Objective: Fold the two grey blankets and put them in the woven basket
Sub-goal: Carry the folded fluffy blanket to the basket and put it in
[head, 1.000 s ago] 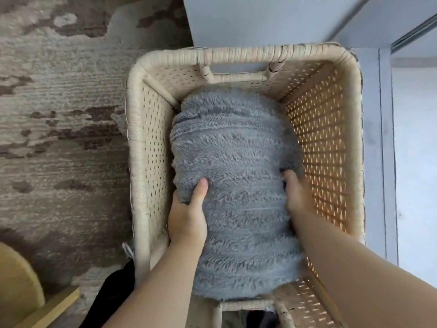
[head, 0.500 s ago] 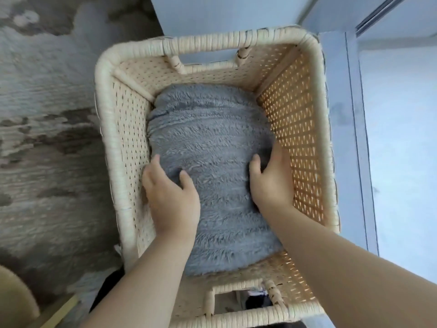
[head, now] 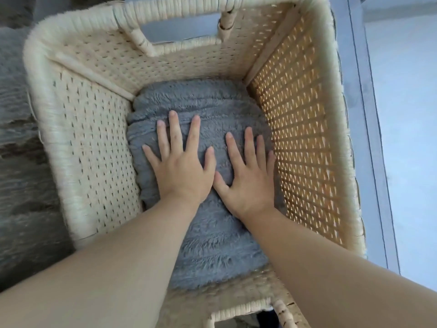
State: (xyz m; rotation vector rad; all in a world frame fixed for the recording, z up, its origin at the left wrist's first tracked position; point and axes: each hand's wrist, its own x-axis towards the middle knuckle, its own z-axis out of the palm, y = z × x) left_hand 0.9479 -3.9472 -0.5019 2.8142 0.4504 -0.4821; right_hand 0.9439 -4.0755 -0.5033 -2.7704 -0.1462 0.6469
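Fingers [head: 176, 133] of both hands lie straight and spread, flat on top of the folded grey blanket [head: 212, 245]. They are released and grasp nothing. The left hand [head: 182, 171] presses palm-down at the middle of the frame. The right hand [head: 250, 183] lies palm-down just beside it, and the two thumbs point toward each other and nearly meet. The right hand's little finger is close against the right inner wall; I cannot tell whether it touches.

The grey blanket lies inside the woven basket [head: 42, 119], down on its bottom. It covers most of the bottom, from the far wall at centre frame to the near wall at lower centre. Its surface is fluffy and ridged. Several folded edges stack up at its far end, just above the fingertips. Whether a second blanket lies underneath cannot be told.

Light shines orange through the gaps of the basket's right wall, while the left wall is pale cream. A handle opening [head: 184, 31] is cut in the far wall at the top of the frame, and another shows at the bottom edge.

Both bare forearms [head: 123, 261] enter from the bottom of the frame. A blurred grey-brown rug [head: 16, 185] lies along the left edge. A grey-blue strip [head: 361, 114] runs beside the basket on the right, with pale floor [head: 409, 138] beyond it.
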